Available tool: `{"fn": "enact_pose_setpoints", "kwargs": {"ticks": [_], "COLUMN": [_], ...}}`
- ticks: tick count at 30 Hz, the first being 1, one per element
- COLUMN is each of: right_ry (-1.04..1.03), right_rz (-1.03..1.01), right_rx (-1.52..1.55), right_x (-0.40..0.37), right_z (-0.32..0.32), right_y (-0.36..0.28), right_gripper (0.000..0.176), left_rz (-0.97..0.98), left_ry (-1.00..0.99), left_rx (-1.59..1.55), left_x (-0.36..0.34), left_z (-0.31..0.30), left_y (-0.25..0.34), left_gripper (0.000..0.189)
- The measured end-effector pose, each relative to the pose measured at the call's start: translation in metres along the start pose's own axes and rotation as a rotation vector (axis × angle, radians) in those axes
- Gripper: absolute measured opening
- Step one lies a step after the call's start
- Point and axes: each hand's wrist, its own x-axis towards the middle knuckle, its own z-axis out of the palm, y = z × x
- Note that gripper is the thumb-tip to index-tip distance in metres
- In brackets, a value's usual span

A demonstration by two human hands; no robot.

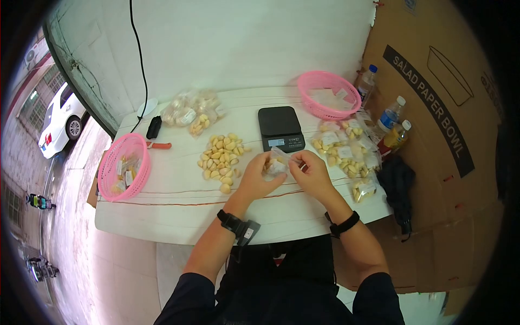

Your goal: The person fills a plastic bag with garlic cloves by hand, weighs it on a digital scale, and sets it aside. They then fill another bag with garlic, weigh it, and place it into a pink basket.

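Both hands are on a small clear zip bag (pixel 278 158) with pale contents, in front of the black digital scale (pixel 279 122). My left hand (pixel 259 177) wraps round the bag's left side. At its upper right edge, the fingers of my right hand (pixel 312 174) are pinched on the plastic. Left of my left hand lies a loose heap of peeled garlic cloves (pixel 219 157). To the right of my right hand are several filled bags of garlic cloves (pixel 346 151), some with white labels.
A pink basket (pixel 145 172) with packets stands at the left, beside an orange-handled tool (pixel 160 145) and a black object (pixel 154 128). Bagged garlic (pixel 187 111) lies at the back. Another pink basket (pixel 304 97), bottles (pixel 391 114) and a black umbrella (pixel 396 189) line the right, by a cardboard wall (pixel 433 141).
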Motion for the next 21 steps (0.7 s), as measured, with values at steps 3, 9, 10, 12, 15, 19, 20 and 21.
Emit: {"fn": "enact_pose_setpoints", "kwargs": {"ticks": [3, 9, 10, 12, 15, 19, 20, 21], "right_ry": [-0.034, -0.126, -0.162, -0.194, -0.216, -0.323, -0.364, -0.362], "right_rz": [0.043, 0.052, 0.087, 0.120, 0.111, 0.157, 0.189, 0.189], "right_rx": [0.009, 0.140, 0.161, 0.184, 0.254, 0.289, 0.305, 0.307], "right_x": [0.003, 0.006, 0.006, 0.007, 0.011, 0.026, 0.030, 0.031], "right_z": [-0.008, -0.014, -0.016, -0.018, -0.023, -0.033, -0.035, -0.039], "right_y": [0.001, 0.009, 0.008, 0.010, 0.018, 0.030, 0.034, 0.035], "right_gripper": [0.016, 0.009, 0.009, 0.008, 0.008, 0.012, 0.013, 0.013], "left_rz": [-0.059, -0.191, -0.198, -0.205, -0.240, -0.309, -0.329, -0.330], "left_ry": [-0.016, 0.048, 0.024, -0.002, -0.031, -0.036, -0.017, -0.019], "left_rx": [-0.034, -0.511, -0.550, -0.585, -0.621, -0.672, -0.665, -0.663], "left_x": [0.000, 0.006, 0.007, 0.011, 0.016, 0.020, 0.021, 0.021], "left_z": [0.000, 0.009, 0.010, 0.011, 0.012, 0.016, 0.018, 0.021], "left_y": [-0.011, -0.010, -0.005, -0.001, 0.000, 0.002, 0.003, 0.002], "left_gripper": [0.051, 0.027, 0.026, 0.024, 0.019, 0.013, 0.013, 0.013]}}
